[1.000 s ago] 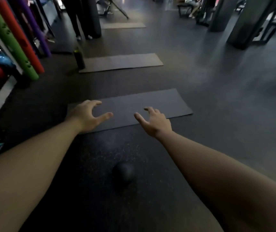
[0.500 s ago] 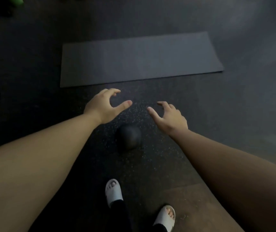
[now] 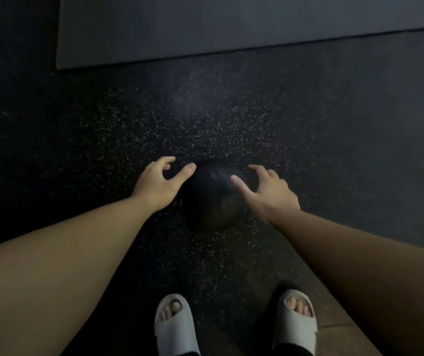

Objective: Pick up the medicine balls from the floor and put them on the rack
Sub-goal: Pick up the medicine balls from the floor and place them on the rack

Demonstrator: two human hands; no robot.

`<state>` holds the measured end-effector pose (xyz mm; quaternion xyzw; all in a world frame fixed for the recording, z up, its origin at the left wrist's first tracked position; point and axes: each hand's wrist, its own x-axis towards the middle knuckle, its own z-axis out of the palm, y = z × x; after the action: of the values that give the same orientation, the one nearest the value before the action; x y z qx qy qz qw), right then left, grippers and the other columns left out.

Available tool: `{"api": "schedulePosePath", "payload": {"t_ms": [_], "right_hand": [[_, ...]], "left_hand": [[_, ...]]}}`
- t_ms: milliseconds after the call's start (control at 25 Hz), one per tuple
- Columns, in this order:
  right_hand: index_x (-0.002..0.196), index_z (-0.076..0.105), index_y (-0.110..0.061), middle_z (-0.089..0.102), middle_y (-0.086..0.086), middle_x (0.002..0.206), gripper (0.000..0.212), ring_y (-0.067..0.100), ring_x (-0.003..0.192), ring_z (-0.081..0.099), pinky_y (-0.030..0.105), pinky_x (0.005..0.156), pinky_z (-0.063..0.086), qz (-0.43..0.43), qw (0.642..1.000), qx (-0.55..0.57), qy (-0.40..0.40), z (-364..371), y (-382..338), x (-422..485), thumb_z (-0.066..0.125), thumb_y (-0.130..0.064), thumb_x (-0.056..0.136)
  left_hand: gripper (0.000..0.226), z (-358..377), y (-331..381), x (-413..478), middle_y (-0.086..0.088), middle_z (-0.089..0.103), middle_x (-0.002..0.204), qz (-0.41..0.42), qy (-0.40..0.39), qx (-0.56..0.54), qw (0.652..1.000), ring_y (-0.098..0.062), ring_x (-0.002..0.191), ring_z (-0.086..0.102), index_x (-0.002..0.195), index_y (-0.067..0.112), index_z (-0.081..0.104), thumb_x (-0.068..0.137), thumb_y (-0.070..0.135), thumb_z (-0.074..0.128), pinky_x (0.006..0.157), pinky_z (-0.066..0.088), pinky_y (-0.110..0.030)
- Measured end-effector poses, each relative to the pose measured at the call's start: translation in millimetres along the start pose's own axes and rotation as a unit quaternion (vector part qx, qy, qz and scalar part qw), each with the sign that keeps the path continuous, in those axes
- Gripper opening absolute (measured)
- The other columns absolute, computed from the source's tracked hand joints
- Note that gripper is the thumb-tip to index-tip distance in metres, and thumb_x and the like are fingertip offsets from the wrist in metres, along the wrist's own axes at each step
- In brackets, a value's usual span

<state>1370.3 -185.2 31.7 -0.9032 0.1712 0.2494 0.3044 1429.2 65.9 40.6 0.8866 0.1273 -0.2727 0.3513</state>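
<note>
The medicine ball (image 3: 214, 199), dark and round, sits on the speckled black floor (image 3: 231, 124) in the head view, just ahead of the person's two feet in pale open-toed slides (image 3: 173, 327). The left hand (image 3: 155, 185) reaches down at the ball's left side, its fingers spread and curled, thumb stretched toward the ball's upper left edge; whether the thumb tip actually touches the surface cannot be told in the dim light. The right hand (image 3: 270, 192) is at the ball's right side, fingers likewise apart and bent, with the thumb lying over the ball's upper right part as seen from above; contact there is also unclear. Neither hand is closed around the ball. Both bare forearms run in from the lower corners. A grey exercise mat (image 3: 231, 24) lies flat on the floor well beyond the ball, along the top of the view.
</note>
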Motion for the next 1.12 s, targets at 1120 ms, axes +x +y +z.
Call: {"api": "schedulePosePath", "payload": {"t_ms": [1120], "right_hand": [[0.160,0.022,-0.044,0.037,0.004,0.159,0.115,0.024,0.140,0.042,0.042,0.108,0.040,-0.128,0.968,0.216,-0.007,-80,-338,-71,0.049,-0.101,0.063]], "left_hand": [[0.115,-295,46,-101,-0.006,0.059,0.140,-0.172,0.092,-0.477,0.857,-0.031,0.123,0.060,0.160,0.031,0.047,0.063,0.079,0.084,0.106,0.051,-0.051]]}}
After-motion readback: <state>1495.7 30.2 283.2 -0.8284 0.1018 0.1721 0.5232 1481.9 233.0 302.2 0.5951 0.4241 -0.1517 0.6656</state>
